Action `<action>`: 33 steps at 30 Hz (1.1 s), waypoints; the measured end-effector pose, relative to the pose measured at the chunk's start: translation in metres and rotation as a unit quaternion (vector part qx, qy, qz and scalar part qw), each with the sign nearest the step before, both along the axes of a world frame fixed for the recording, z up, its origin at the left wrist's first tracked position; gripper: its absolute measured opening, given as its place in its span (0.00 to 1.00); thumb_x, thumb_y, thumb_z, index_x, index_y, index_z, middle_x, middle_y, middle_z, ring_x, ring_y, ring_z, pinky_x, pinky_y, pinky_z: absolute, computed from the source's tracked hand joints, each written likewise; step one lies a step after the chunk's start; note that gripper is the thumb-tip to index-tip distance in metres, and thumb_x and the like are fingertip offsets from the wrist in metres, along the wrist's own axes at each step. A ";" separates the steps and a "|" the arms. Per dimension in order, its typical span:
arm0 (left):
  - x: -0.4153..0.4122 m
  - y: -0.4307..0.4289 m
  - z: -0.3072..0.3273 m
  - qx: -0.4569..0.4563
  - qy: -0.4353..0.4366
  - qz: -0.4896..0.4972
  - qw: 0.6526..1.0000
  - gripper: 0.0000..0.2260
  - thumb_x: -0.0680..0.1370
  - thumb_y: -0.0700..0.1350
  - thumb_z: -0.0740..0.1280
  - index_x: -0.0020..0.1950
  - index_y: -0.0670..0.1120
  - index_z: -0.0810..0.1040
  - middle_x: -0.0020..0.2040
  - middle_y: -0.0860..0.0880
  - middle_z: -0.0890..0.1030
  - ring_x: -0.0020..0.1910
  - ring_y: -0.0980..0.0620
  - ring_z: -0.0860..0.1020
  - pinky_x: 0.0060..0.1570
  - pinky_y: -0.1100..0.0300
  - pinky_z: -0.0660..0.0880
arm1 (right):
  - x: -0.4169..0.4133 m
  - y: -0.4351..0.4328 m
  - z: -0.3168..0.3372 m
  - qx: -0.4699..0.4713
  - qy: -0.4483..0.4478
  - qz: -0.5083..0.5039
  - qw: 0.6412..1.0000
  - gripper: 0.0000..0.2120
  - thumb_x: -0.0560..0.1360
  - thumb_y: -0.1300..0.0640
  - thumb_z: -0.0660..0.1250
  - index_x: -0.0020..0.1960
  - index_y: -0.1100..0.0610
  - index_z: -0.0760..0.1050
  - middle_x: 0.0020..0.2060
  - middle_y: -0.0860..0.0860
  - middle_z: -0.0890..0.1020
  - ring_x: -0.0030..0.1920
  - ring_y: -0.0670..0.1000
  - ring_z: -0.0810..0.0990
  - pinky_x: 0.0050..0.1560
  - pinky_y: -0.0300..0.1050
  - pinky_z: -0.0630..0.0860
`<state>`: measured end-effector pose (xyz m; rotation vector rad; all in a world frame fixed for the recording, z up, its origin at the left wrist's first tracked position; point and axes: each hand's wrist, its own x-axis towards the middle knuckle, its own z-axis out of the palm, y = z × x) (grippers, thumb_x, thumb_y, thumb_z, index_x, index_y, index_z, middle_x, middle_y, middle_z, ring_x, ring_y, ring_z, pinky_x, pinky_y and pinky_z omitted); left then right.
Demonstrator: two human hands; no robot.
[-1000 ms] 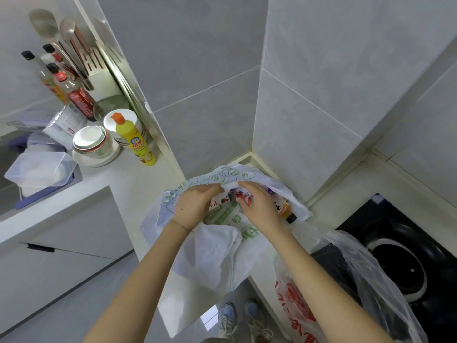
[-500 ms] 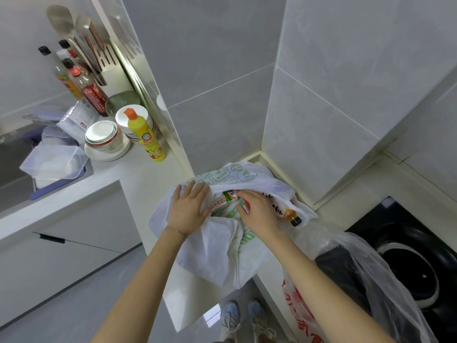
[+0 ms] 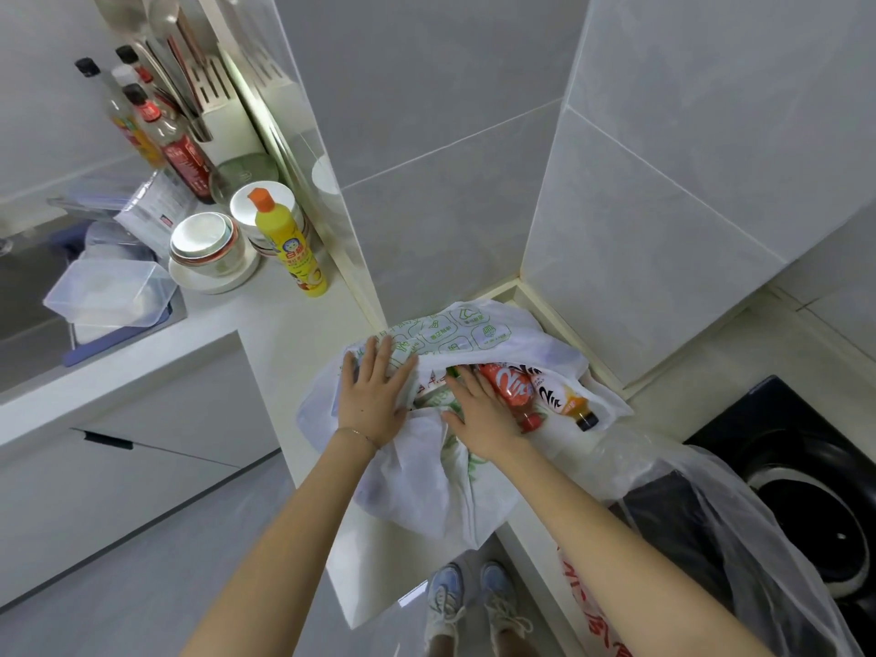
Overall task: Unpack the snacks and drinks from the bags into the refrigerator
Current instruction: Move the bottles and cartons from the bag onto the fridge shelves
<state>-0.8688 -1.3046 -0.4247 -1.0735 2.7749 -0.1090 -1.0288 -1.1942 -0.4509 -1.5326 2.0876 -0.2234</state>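
A white plastic bag with green print (image 3: 441,334) lies on the counter corner, its mouth spread open. My left hand (image 3: 374,395) rests flat on the bag's left side, fingers straight. My right hand (image 3: 479,414) reaches into the opening with straight fingers, beside a red-labelled drink bottle (image 3: 514,391). An orange drink bottle with a black cap (image 3: 571,405) lies just right of it. A green-and-red package shows under my right fingertips. A second, clear bag with red print (image 3: 701,514) sits at the right holding something dark.
A yellow dish-soap bottle (image 3: 296,251), stacked bowls (image 3: 208,248), sauce bottles (image 3: 180,149) and a clear plastic box (image 3: 109,291) stand on the left counter by the sink. A black stove with a wok (image 3: 815,490) is at the right. Tiled walls close the corner behind.
The bag's mouth has been pulled wider, so both drink bottles now show. My left hand has flattened on the bag and my right hand has slid further in beside the red bottle.
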 end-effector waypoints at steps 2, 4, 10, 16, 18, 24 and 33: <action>-0.001 -0.001 -0.001 -0.006 -0.011 0.003 1.000 0.40 0.59 0.52 0.80 0.70 0.51 0.73 0.72 0.38 0.69 0.70 0.34 0.68 0.64 0.34 0.66 | 0.000 -0.005 -0.004 0.004 0.002 -0.005 1.000 0.30 0.82 0.46 0.55 0.79 0.52 0.49 0.79 0.51 0.47 0.78 0.53 0.44 0.77 0.50 0.46; -0.002 -0.003 -0.002 -0.007 -0.017 0.008 1.000 0.40 0.58 0.53 0.80 0.70 0.51 0.73 0.72 0.38 0.69 0.70 0.34 0.68 0.63 0.34 0.66 | 0.002 -0.008 -0.008 0.016 0.003 -0.004 1.000 0.30 0.82 0.46 0.55 0.79 0.53 0.48 0.79 0.51 0.47 0.78 0.53 0.43 0.77 0.50 0.45; -0.004 -0.004 -0.006 -0.013 -0.013 -0.006 1.000 0.40 0.57 0.52 0.80 0.68 0.50 0.75 0.70 0.38 0.72 0.67 0.34 0.71 0.61 0.33 0.69 | 0.014 -0.006 -0.011 0.006 0.055 -0.031 0.998 0.28 0.82 0.46 0.53 0.79 0.53 0.51 0.78 0.50 0.53 0.77 0.53 0.49 0.75 0.52 0.53; -0.003 -0.003 -0.006 -0.004 -0.007 -0.017 1.000 0.39 0.57 0.55 0.79 0.67 0.51 0.76 0.70 0.37 0.71 0.68 0.32 0.70 0.60 0.34 0.69 | 0.013 0.004 -0.007 -0.024 0.086 -0.027 0.996 0.19 0.82 0.51 0.54 0.70 0.54 0.68 0.68 0.52 0.67 0.71 0.54 0.60 0.67 0.49 0.61; -0.002 -0.001 -0.006 -0.002 0.001 -0.021 1.000 0.38 0.58 0.56 0.79 0.67 0.51 0.77 0.70 0.37 0.71 0.68 0.32 0.69 0.61 0.34 0.68 | 0.009 0.001 -0.007 -0.058 0.064 -0.038 0.996 0.14 0.80 0.57 0.57 0.63 0.57 0.75 0.68 0.54 0.67 0.72 0.54 0.60 0.68 0.50 0.63; 0.003 0.003 -0.004 -0.006 0.017 -0.031 0.999 0.36 0.59 0.56 0.78 0.65 0.51 0.78 0.70 0.37 0.71 0.68 0.32 0.69 0.62 0.33 0.68 | 0.008 0.002 -0.013 -0.036 0.030 -0.050 0.998 0.30 0.79 0.56 0.62 0.77 0.60 0.54 0.77 0.54 0.56 0.77 0.53 0.52 0.76 0.46 0.51; 0.007 0.011 -0.001 0.005 0.032 -0.037 0.999 0.36 0.58 0.56 0.79 0.64 0.50 0.79 0.68 0.36 0.73 0.67 0.31 0.70 0.61 0.32 0.69 | 0.028 0.018 -0.010 -0.019 0.085 -0.095 0.992 0.22 0.77 0.51 0.66 0.66 0.63 0.67 0.68 0.61 0.64 0.67 0.60 0.66 0.64 0.49 0.68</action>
